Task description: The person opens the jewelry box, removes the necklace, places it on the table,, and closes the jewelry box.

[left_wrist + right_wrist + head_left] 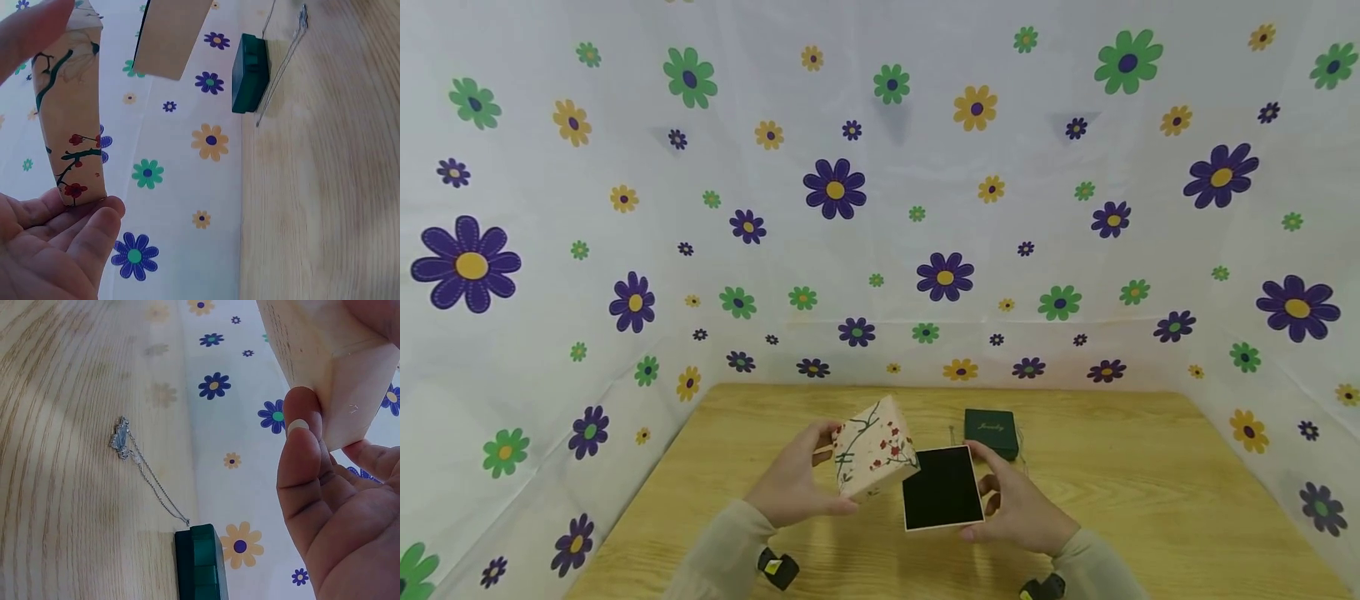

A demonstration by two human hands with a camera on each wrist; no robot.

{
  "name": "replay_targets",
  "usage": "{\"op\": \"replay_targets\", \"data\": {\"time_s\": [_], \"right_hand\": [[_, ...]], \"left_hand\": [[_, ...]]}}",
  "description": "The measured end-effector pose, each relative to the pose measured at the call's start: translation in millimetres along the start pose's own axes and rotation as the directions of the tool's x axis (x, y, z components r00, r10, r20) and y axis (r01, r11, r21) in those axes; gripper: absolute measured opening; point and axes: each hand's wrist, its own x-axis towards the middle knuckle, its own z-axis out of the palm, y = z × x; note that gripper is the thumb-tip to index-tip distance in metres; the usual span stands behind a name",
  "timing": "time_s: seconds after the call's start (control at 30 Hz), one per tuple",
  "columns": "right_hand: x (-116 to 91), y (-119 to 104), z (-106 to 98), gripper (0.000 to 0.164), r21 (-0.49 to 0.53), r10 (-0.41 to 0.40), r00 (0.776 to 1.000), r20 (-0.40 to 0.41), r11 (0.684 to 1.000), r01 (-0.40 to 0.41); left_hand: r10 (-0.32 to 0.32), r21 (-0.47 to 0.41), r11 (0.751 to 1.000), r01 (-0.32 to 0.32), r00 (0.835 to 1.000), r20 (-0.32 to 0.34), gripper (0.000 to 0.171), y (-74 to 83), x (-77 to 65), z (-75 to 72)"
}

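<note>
My left hand [801, 479] grips a cream box lid [874, 450] patterned with red blossoms and dark branches, thumb on the near edge and fingers on the far side. It is tilted above the table. My right hand [1018, 504] holds the square box base [942, 489] by its right side, its black inside facing up. The lid's right corner overlaps the base's upper left corner in the head view. Pale plain outer walls of the base [353, 387] show in the right wrist view, with fingers curled under them.
Behind my right hand lies a small dark green jewelry box [990, 432] with gold lettering on top. A silver necklace [120, 439] with a pale blue pendant lies on the wooden table [1150, 500] beside it. Flower-printed white cloth [895, 242] walls the table's back and sides.
</note>
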Motion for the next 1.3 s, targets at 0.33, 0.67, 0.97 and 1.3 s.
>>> {"op": "replay_targets", "data": {"time_s": [0.33,0.67,0.97,1.3], "right_hand": [[1.2,1.1,-0.3,0.106,0.027,-0.001,1.0,0.008,1.0,0.001],[0.2,1.4,-0.4,0.107,0.0,-0.001,1.0,-0.003,1.0,0.001],[0.3,1.6,-0.7,0.109,0.022,-0.011,1.0,-0.003,1.0,0.011],[1.2,3.6,1.2,0.113,0.04,-0.025,1.0,0.014,0.999,0.025]], "left_hand": [[0.05,-0.028,0.998,-0.048,0.995,0.082,0.105,8.5,2.0,19.9],[0.079,0.001,0.997,-0.079,0.987,0.138,0.11,14.6,1.9,34.8],[0.084,0.023,0.996,-0.089,0.986,0.144,0.11,19.2,1.9,47.0],[0.111,0.029,0.993,-0.116,0.983,0.143,0.11,23.1,5.0,57.0]]}}
